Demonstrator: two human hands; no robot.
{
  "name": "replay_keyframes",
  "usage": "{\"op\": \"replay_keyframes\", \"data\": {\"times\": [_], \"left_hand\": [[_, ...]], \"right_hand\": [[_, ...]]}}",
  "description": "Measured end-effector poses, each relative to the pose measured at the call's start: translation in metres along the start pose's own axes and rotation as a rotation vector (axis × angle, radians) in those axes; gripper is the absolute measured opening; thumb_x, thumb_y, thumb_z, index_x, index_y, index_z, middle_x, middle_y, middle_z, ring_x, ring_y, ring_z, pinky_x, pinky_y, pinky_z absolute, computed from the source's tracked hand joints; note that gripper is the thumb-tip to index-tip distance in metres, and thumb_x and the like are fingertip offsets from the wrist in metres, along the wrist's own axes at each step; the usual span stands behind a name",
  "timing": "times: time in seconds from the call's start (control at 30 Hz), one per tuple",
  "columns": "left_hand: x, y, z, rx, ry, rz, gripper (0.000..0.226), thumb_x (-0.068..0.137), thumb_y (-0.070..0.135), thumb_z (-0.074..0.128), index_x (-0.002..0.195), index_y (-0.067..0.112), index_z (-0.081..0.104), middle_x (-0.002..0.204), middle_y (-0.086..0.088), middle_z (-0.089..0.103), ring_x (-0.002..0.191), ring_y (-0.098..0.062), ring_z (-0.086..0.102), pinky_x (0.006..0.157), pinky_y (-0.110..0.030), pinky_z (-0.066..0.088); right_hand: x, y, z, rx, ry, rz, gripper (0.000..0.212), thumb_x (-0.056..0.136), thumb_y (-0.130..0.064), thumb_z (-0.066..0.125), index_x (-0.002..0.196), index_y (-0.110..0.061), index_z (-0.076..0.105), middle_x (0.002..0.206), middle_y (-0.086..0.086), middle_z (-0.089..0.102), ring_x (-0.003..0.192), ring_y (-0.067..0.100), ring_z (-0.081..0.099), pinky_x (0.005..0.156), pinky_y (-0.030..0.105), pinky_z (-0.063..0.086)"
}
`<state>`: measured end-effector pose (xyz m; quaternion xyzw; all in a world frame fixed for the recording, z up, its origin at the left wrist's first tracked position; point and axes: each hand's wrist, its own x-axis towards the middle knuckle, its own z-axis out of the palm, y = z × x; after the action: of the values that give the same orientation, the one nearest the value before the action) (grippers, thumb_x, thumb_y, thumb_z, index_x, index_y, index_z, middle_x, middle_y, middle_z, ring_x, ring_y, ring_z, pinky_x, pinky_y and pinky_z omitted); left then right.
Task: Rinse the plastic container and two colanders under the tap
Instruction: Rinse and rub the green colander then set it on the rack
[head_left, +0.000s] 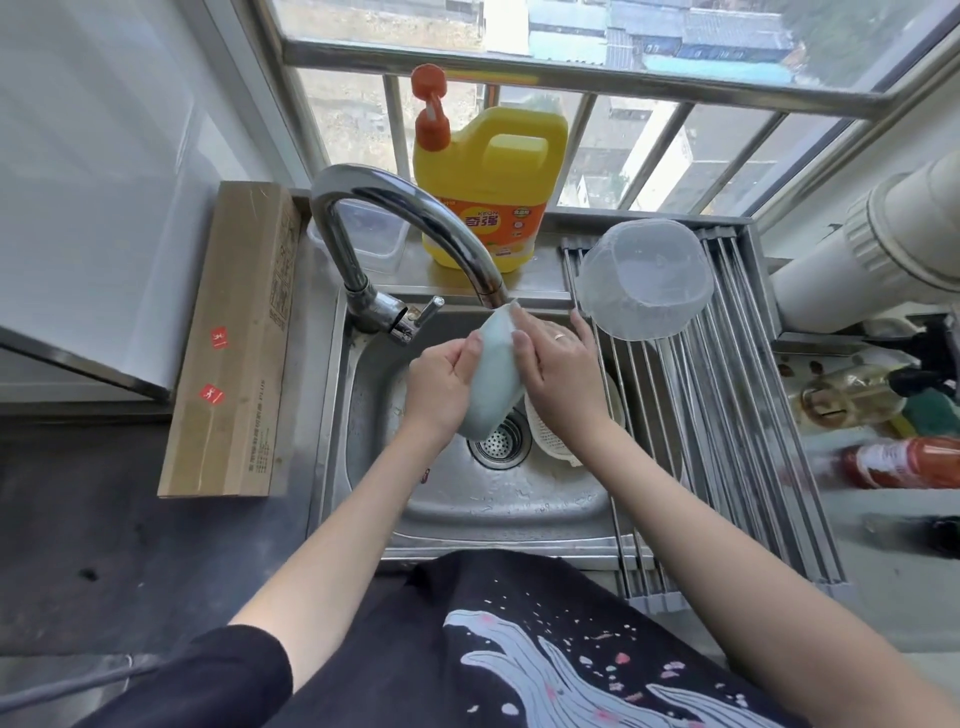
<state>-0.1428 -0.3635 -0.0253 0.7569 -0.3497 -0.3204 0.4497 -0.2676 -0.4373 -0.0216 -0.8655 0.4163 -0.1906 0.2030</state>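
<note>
Both hands grip one pale blue colander (493, 374) at mid-frame, tilted on edge right under the tap (415, 218) spout: left hand (441, 384) curled round its left side, right hand (558, 374) clasping the right side with fingers over the rim. Wet plastic held edge-on like this could slip, I judge, and drop onto the white colander (553, 431) lying in the sink (498, 499) just beside the drain (500, 439), partly hidden under the right wrist. Whether water is running I cannot tell. A hard stream on the curved wall would likely spray forward onto the person's dark shirt at the bottom of the frame.

Right of the sink, the clear plastic container (644, 280) lies upturned on the drying rack (737, 415), close to the right hand, so a wide elbow swing might knock it. Behind the tap stands a yellow detergent jug (488, 182); a cardboard box (234, 338) lies along the left. Bottles lie blurred at far right.
</note>
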Motion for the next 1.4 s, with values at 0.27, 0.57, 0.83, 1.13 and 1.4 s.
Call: {"op": "replay_keyframes", "data": {"times": [0.27,0.57,0.83,1.13,1.4], "left_hand": [[0.049,0.014,-0.019,-0.608,-0.644,-0.711,0.062,0.098,0.051,0.032,0.104,-0.004,0.06,0.082,-0.01,0.063,0.072,-0.02,0.058,0.065,-0.027,0.044],[0.028,0.016,-0.016,-0.537,-0.805,-0.51,0.021,0.094,0.024,0.053,0.107,0.008,0.059,0.095,-0.01,0.068,0.08,-0.018,0.068,0.072,-0.032,0.055],[0.036,0.028,-0.022,-0.812,-0.653,-0.71,0.026,0.092,0.028,0.051,0.075,0.012,0.064,0.062,0.004,0.051,0.052,-0.008,0.05,0.05,-0.017,0.042],[0.023,0.038,-0.013,-0.783,-0.657,-0.519,0.024,0.1,0.02,0.039,0.104,0.007,0.06,0.085,-0.009,0.069,0.074,-0.019,0.068,0.065,-0.028,0.057],[0.051,0.043,0.008,-0.695,-0.349,-0.556,0.022,0.096,0.003,0.048,0.075,0.006,0.056,0.064,-0.003,0.057,0.052,-0.01,0.057,0.045,-0.018,0.047]], "right_hand": [[0.02,-0.009,-0.004,0.403,-0.449,0.664,0.032,0.096,-0.029,0.035,0.092,-0.011,0.062,0.099,0.008,0.059,0.096,0.028,0.052,0.078,0.033,0.039],[0.044,-0.02,-0.005,0.095,-0.268,0.635,0.028,0.093,-0.025,0.042,0.095,-0.015,0.068,0.102,0.006,0.066,0.099,0.025,0.059,0.096,0.04,0.039],[0.019,-0.028,-0.002,0.619,-0.229,0.627,0.039,0.081,-0.042,0.044,0.082,-0.014,0.071,0.081,0.001,0.068,0.081,0.018,0.057,0.074,0.033,0.043],[0.052,-0.017,0.004,0.644,-0.157,0.868,0.03,0.079,-0.026,0.049,0.095,-0.015,0.072,0.1,0.009,0.07,0.099,0.029,0.063,0.092,0.046,0.05],[0.007,-0.046,0.011,-0.105,-0.123,0.309,0.052,0.096,-0.033,0.023,0.144,-0.018,0.037,0.153,0.003,0.033,0.145,0.025,0.019,0.113,0.061,0.006]]}}
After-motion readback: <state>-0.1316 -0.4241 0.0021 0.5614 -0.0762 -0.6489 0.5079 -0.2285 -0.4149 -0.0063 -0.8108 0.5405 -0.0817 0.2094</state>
